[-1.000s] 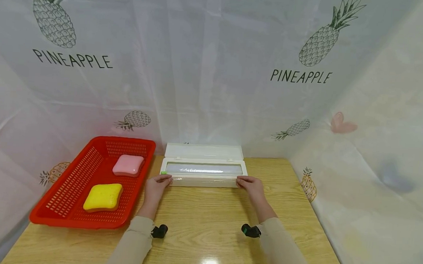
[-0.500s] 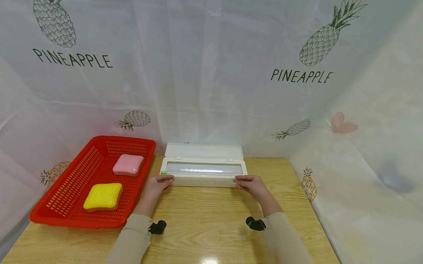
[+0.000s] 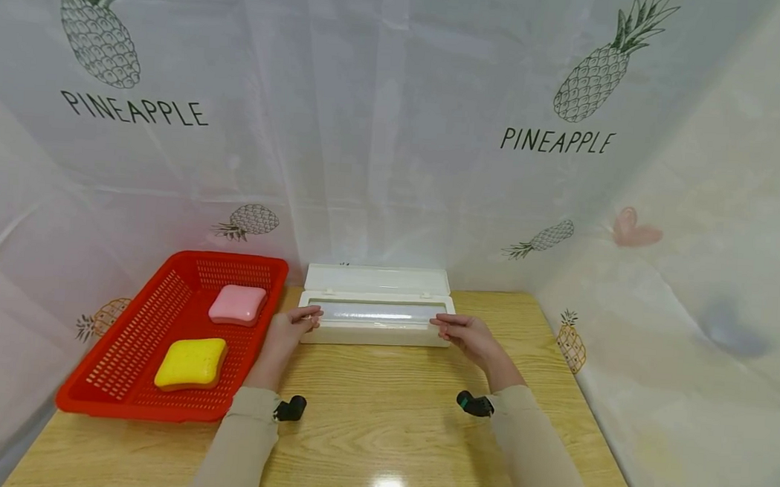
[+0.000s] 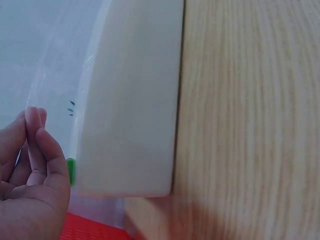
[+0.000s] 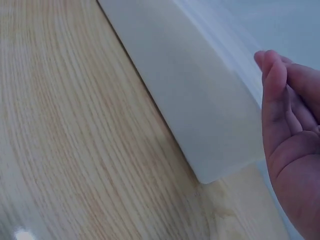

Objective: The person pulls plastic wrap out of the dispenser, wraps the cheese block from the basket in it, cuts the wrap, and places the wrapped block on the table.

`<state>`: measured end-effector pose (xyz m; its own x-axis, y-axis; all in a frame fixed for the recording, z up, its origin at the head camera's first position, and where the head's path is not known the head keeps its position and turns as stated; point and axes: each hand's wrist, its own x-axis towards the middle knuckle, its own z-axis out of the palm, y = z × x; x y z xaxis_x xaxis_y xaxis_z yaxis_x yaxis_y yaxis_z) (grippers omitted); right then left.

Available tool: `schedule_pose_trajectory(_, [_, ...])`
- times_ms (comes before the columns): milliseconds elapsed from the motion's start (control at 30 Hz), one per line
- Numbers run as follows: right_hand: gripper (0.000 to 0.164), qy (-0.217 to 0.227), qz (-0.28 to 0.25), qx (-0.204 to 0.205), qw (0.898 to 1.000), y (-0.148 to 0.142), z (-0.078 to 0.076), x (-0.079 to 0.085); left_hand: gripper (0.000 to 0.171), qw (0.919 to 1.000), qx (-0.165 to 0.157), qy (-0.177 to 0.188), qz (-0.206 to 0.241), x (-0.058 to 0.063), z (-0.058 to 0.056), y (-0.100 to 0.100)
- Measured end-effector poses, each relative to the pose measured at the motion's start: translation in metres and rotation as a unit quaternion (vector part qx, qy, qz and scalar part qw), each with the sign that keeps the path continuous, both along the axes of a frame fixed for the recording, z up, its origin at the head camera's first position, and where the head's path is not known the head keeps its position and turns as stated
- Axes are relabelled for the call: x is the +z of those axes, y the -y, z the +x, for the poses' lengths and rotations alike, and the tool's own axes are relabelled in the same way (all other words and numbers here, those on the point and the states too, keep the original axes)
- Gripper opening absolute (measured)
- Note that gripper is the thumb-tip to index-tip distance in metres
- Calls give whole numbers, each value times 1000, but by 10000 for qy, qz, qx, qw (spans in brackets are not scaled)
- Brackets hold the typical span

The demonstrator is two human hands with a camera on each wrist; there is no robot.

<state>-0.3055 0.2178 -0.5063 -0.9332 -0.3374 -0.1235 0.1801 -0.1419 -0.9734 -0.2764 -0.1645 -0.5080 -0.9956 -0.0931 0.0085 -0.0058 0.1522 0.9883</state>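
A long white cling film dispenser (image 3: 376, 336) stands against the back curtain, its lid (image 3: 377, 279) raised and the roll showing in its window. My left hand (image 3: 282, 339) is at its left end, thumb and fingertips pinching the edge of the clear cling film (image 4: 37, 80). At the right end my right hand (image 3: 476, 343) pinches the film's other side, fingertips over the front of the window. In the left wrist view the film stretches away from the fingertips, and a green slider (image 4: 71, 171) sits beside that hand.
To the left is a red plastic basket (image 3: 111, 410) with a pink sponge (image 3: 237, 304) and a yellow sponge (image 3: 191, 364) inside. The wooden table (image 3: 379, 422) meets a pineapple-print curtain (image 3: 395, 162) at the back and right.
Both hands have gone up and back from the dispenser's front edge to over its window, fingertips still pinching the film. The basket and sponges have not moved.
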Motion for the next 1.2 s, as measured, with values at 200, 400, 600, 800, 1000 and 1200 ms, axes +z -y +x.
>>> schedule_pose_trajectory(200, [39,-188,57,-440,9988,5,-5,8,31,9999,-63,-85,43,10,-9,2])
schedule_pose_trajectory(400, [40,-225,8,-716,9972,7,-7,15,32,9996,-194,-201,20,23,-15,3])
schedule_pose_trajectory(600, [41,-413,109,-777,9961,9,-11,24,33,9991,-255,-311,-102,34,-20,7])
schedule_pose_trajectory(800, [43,-606,297,-781,9947,7,-14,34,33,9990,-279,-315,-169,46,-23,7])
schedule_pose_trajectory(1000, [41,-756,293,-791,9936,9,-17,44,33,9992,-171,-188,-293,57,-24,8])
schedule_pose_trajectory(1200, [39,-928,477,-853,9909,9,-20,54,32,9986,-169,-149,-479,69,-25,9])
